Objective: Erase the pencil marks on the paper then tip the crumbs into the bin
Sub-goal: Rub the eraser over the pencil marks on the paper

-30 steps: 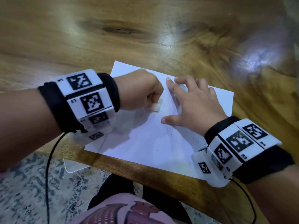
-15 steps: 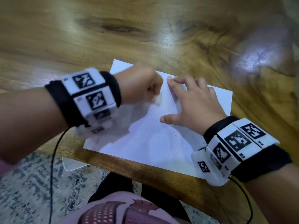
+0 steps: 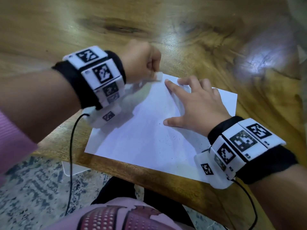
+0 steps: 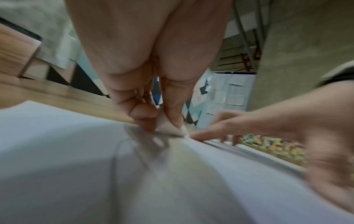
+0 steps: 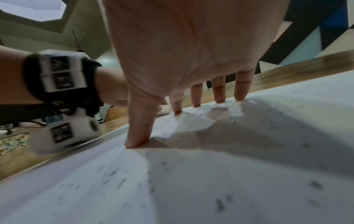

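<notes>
Paper (image 3: pixel 149 138): white sheet flat on the counter (image 3: pixel 166 30), near edge close to the counter's lip, far corner under the eraser (image 3: pixel 158 76). Left hand (image 3: pixel 141 62): curled, pinching the eraser between thumb and fingers, eraser touching the sheet at that far corner. Right hand (image 3: pixel 197 107): spread, fingertips and thumb pressing the sheet down just beside the eraser. Crumbs (image 3: pixel 174 138): dark specks scattered across the sheet, mostly near the right wrist. Bin: not in view. Risks, as judged: rubbing so near the corner may buckle or tear the paper if the right hand's hold slackens; a hard stroke off the edge may flick crumbs onto the counter; the right wrist may sweep crumbs off before tipping.
</notes>
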Available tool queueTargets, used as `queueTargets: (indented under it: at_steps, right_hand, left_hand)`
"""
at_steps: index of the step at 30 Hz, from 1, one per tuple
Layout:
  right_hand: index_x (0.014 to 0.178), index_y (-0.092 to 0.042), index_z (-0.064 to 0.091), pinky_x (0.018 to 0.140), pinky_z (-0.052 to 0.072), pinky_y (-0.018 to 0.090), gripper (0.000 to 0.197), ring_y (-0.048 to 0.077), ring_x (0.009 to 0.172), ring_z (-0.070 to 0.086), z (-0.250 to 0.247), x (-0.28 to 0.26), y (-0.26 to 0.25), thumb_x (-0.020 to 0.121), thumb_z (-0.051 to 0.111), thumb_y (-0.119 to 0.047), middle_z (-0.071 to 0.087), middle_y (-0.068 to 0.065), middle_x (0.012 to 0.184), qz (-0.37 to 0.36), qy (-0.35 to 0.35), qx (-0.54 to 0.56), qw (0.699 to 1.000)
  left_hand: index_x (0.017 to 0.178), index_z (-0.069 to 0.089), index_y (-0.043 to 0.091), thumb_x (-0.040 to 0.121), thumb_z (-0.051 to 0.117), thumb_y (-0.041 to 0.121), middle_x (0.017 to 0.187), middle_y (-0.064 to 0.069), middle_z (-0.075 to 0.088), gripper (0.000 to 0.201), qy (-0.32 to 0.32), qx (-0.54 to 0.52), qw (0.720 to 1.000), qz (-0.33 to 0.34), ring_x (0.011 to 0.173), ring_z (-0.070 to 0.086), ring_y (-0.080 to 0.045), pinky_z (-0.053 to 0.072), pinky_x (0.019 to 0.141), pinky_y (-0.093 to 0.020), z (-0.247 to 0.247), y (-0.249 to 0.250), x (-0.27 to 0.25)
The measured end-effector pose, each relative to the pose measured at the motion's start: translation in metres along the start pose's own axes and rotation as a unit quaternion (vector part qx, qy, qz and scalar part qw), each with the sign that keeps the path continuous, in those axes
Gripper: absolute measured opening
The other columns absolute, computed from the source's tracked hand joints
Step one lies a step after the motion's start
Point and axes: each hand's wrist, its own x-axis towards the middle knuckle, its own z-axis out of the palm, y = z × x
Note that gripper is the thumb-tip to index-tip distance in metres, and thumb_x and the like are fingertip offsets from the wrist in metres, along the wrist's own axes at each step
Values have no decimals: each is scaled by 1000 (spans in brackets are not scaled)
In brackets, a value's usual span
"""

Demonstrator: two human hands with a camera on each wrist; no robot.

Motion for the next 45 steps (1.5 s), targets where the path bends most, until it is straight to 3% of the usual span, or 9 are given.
queueTargets:
  at_steps: [8,15,18,21,27,32,34,42,45]
  right_hand:
    - [143,-46,9,99,22,35,97,21,125,19,0,0,0,65,63,-67,19,-10,143,-1,0,3,1000]
    - [143,-46,9,99,21,34,97,21,125,19,0,0,0,65,62,-68,19,-9,143,2,0,3,1000]
    - [143,-46,9,99,21,35,97,21,125,19,0,0,0,65,63,-67,19,-10,144,4,-1,5,1000]
    - [144,-45,8,99,21,35,98,21,126,19,0,0,0,65,62,-67,18,-9,144,1,-1,1,1000]
    - [143,-45,10,98,22,35,98,22,125,20,0,0,-1,65,64,-67,19,-9,144,3,3,4,1000]
    - [144,-44,8,99,21,36,99,21,125,19,1,0,0,65,63,-67,18,-9,144,2,2,3,1000]
    - [144,-43,7,100,21,35,99,21,126,18,1,-1,0,65,63,-67,18,-9,145,0,-2,3,1000]
    - [144,-43,8,99,22,35,97,22,126,19,1,0,0,67,62,-67,18,-8,145,-4,5,-1,1000]
    - [144,-44,8,99,21,35,97,21,126,18,2,0,0,67,62,-67,18,-9,145,-2,4,0,1000]
  left_hand:
    - [68,64,15,71,73,24,65,-1,60,13,-120,31,991,53,57,47,-6,34,56,-18,15,-14,-41]
    - [73,63,11,75,69,12,55,13,44,6,6,25,999,25,52,41,-7,30,48,-18,3,-1,5]
    - [56,51,19,75,70,19,56,2,52,26,-72,17,996,44,53,44,-13,31,52,-20,12,-9,-28]
    - [69,63,14,73,71,24,71,-3,63,13,-149,49,985,74,66,52,-21,38,59,-20,20,-10,-56]
    - [85,65,9,76,67,16,73,0,53,11,-4,45,998,45,73,49,-22,24,53,-29,10,4,1]
    - [64,58,16,73,67,15,61,4,51,13,-100,23,989,103,58,47,-10,33,57,-15,29,-5,-52]
    - [65,58,13,74,68,18,69,-2,57,14,-143,21,983,109,63,50,-18,37,60,-23,36,-9,-76]
    - [83,62,10,77,67,18,64,7,46,11,-16,33,998,44,70,46,-20,29,53,-27,14,2,0]
    - [67,57,15,75,58,17,66,-3,53,8,-51,21,995,84,65,47,-24,29,54,-26,23,-1,-30]
